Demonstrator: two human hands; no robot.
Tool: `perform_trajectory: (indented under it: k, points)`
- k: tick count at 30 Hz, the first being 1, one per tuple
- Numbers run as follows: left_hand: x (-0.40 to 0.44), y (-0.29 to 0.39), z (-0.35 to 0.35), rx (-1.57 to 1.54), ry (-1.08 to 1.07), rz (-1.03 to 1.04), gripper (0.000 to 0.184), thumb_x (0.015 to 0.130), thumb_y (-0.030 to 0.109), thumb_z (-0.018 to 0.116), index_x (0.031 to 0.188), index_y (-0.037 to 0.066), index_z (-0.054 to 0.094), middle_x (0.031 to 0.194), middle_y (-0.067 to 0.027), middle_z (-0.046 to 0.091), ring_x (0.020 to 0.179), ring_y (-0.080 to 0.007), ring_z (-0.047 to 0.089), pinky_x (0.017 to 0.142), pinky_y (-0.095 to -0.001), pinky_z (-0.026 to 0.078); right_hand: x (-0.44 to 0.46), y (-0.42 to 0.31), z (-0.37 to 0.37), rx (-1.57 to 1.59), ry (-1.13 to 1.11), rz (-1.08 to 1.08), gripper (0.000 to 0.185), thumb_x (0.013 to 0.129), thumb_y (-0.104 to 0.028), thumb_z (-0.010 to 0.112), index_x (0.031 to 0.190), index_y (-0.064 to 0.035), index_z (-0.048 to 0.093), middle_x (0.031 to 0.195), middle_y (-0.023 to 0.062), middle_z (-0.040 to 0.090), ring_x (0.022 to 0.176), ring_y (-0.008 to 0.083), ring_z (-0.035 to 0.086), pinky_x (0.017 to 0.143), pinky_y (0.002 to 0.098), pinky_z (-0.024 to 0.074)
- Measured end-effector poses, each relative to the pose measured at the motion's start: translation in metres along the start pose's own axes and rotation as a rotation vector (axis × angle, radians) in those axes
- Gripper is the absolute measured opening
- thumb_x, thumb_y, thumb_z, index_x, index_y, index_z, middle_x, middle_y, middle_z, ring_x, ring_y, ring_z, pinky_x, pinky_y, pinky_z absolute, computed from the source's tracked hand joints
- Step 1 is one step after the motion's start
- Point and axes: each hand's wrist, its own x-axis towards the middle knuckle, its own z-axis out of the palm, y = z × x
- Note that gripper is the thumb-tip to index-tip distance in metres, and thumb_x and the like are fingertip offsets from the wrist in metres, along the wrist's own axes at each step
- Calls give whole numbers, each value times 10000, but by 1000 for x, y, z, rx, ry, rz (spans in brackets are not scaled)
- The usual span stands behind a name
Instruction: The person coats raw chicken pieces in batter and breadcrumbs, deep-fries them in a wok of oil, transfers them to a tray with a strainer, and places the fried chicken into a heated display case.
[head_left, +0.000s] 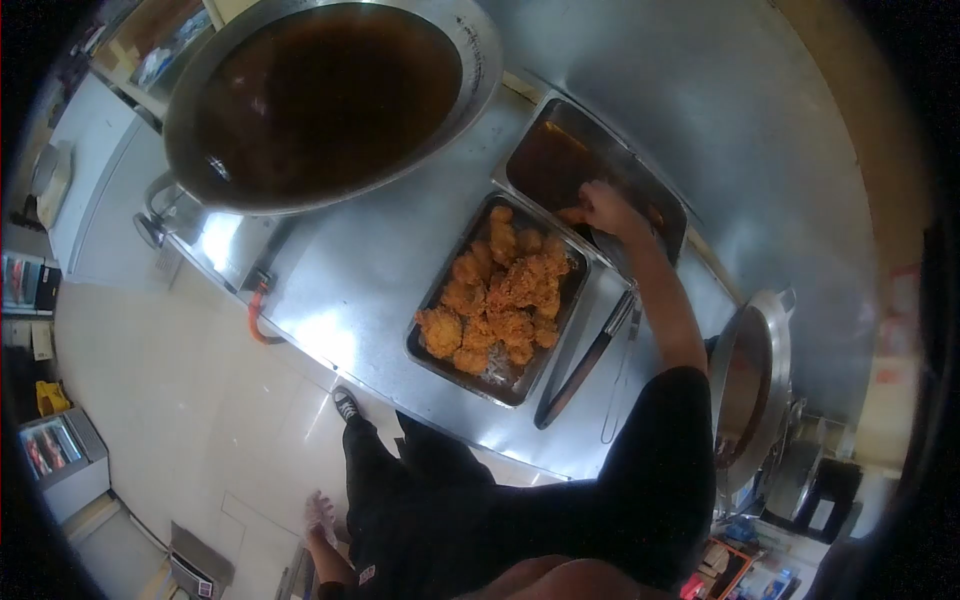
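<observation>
My right hand (607, 208) reaches over the rear metal pan (672, 200), which has dark brown liquid in it. Its fingers are closed at a small orange-brown piece of fried chicken (572, 215), partly hidden by the hand. In front of that pan sits a metal tray (425, 358) heaped with crispy fried chicken (510, 295). A long dark-handled utensil (580, 372) lies beside the tray; its far end is hidden near my forearm. Low at my side hangs my left hand (320, 512), apparently in a clear glove, fingers apart and holding nothing.
A wide wok (485, 60) of dark liquid stands at the left on the steel counter (350, 270). Another large pot (765, 380) is close to my right elbow. An orange hose (257, 312) hangs at the counter's front edge. A thin wire tool (618, 400) lies on the counter.
</observation>
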Motion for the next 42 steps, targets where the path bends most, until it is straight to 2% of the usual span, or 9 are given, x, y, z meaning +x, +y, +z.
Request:
perform_trajectory:
  k: [15,23,29,31,33,35,37,38,42]
  points:
    - [6,15,19,15,-169,166,523,832,489,465,1273,208,450,1105,-45,547,906,-212,483,804,-396,343,-12,-99,-149,-76,202,17,270,743,-51,596,997,-11,516,946,178,525,900,362,533,759,420,452]
    - [36,7,-32,24,-170,140,481,847,451,496,1249,190,462,1061,-55,553,895,-215,500,764,-404,378,-91,-266,-128,-74,180,-182,179,795,-105,614,963,-52,577,909,120,557,835,301,572,730,380,472]
    - [105,-7,-94,-221,-407,171,338,893,300,494,1186,132,479,946,-89,570,768,-232,547,633,-366,455,-256,-385,-69,650,67,544,173,899,-128,494,955,-40,632,858,113,646,764,289,624,711,343,483]
    - [156,-14,-126,-565,-695,61,330,898,277,498,1178,103,475,934,-122,565,737,-222,549,602,-369,465,-334,-394,14,278,83,413,213,900,-96,453,1006,-53,633,878,82,658,745,253,632,703,315,489]
    - [131,4,-135,-219,-375,277,312,905,249,505,1161,71,483,835,-154,562,652,-202,545,521,-343,460,-405,-412,93,293,-148,581,293,863,-31,431,1101,-62,600,893,52,665,782,223,631,722,286,494]
    - [129,23,-150,-54,-361,239,295,907,232,510,1152,68,494,786,-142,563,615,-191,544,484,-312,442,-415,-460,139,1100,155,735,336,851,-29,439,1162,-56,564,988,55,653,852,206,622,762,273,493]
    - [153,33,-160,-203,-509,242,272,909,223,511,1137,76,507,770,-114,573,596,-178,545,461,-287,419,-382,-496,160,800,310,690,319,872,-54,452,1176,-44,550,1071,98,615,903,192,603,795,286,487]
    - [167,38,-166,-273,-582,240,260,910,218,512,1130,79,514,762,-99,577,587,-171,545,449,-274,407,-365,-504,167,1159,358,787,313,884,-82,463,1184,-32,536,1106,122,592,934,197,590,805,293,485]
    - [57,98,-138,42,-240,343,274,900,267,533,1122,105,527,835,-78,597,648,-165,559,503,-273,413,-272,-481,190,2101,573,1014,316,924,-236,478,1131,1,507,1039,144,580,904,251,574,805,339,489]
